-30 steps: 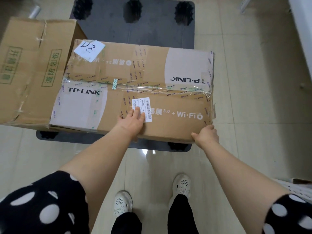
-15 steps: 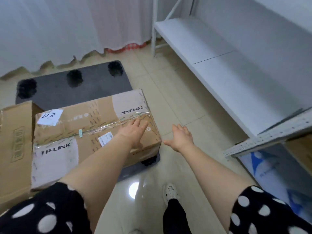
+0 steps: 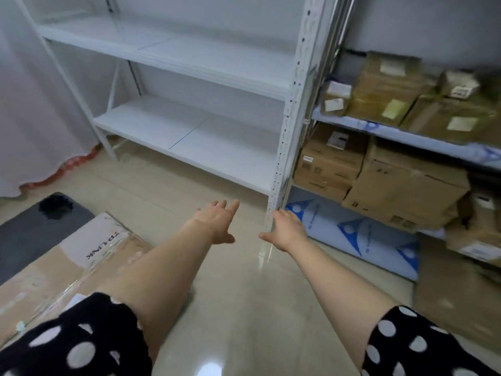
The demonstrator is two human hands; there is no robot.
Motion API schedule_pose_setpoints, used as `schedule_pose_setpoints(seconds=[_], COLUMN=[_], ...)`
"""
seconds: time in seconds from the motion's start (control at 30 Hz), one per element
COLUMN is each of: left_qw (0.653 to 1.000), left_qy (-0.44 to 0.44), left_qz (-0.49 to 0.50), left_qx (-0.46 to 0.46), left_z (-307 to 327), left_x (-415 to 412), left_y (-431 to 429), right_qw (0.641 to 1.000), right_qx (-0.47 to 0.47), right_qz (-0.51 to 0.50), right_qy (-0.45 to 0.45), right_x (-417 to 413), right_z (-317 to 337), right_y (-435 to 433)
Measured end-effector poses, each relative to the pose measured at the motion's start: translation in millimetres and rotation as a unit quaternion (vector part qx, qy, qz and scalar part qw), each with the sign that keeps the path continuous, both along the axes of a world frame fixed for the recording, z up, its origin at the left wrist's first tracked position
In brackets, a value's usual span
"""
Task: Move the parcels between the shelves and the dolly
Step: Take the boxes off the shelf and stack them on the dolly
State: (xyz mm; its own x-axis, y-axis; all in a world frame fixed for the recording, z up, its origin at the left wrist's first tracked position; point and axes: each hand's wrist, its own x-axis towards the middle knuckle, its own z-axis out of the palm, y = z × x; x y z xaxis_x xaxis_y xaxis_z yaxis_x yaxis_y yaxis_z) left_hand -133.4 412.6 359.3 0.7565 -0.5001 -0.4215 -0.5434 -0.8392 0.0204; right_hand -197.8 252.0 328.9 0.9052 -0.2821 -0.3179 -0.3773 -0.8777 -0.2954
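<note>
A taped TP-LINK cardboard parcel (image 3: 81, 256) lies on the dark grey dolly (image 3: 29, 234) at the lower left. My left hand (image 3: 217, 221) and my right hand (image 3: 287, 232) are stretched out over the tiled floor, fingers apart, holding nothing, clear of the parcel. The right hand is just in front of a white shelf post (image 3: 287, 126). To the right, a shelf unit holds several brown cardboard parcels: a large one (image 3: 406, 185) and a smaller one (image 3: 328, 166) on the lower level, others (image 3: 385, 85) above.
White shelves (image 3: 217, 142) with bare boards stand ahead. A pale curtain (image 3: 35, 104) hangs at the left. A blue-and-white printed sheet (image 3: 352, 234) lines the bottom of the right unit. A flat piece of cardboard (image 3: 455, 302) lies on the floor at the right.
Both hands came off the TP-LINK parcel, which stays on the dolly. My view swung up and right from the dolly toward the shelves, and both arms now reach that way.
</note>
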Motion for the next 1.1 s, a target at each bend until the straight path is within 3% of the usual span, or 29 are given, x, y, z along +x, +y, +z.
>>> schedule_pose_setpoints(seconds=[0.33,0.7,0.97,1.1], left_qw=[0.990,0.946,0.922,0.923], left_qy=[-0.011,0.020,0.056,0.060], left_qz=[-0.139,-0.322,-0.381,-0.373], left_qx=[-0.011,0.018,0.050,0.068], left_z=[15,6,-52,-87], left_x=[-112,-258,-309,-326], left_y=[-266,-523,-673,-751], right_qw=[0.986,0.936,0.908,0.913], right_qx=[0.055,0.084,0.087,0.078], right_qz=[-0.154,-0.343,-0.408,-0.393], right_qy=[0.016,0.010,0.030,0.079], right_x=[-170,-357,-432,-450], right_z=[13,7,-26,-56], right_y=[-236,-445,-583,-668])
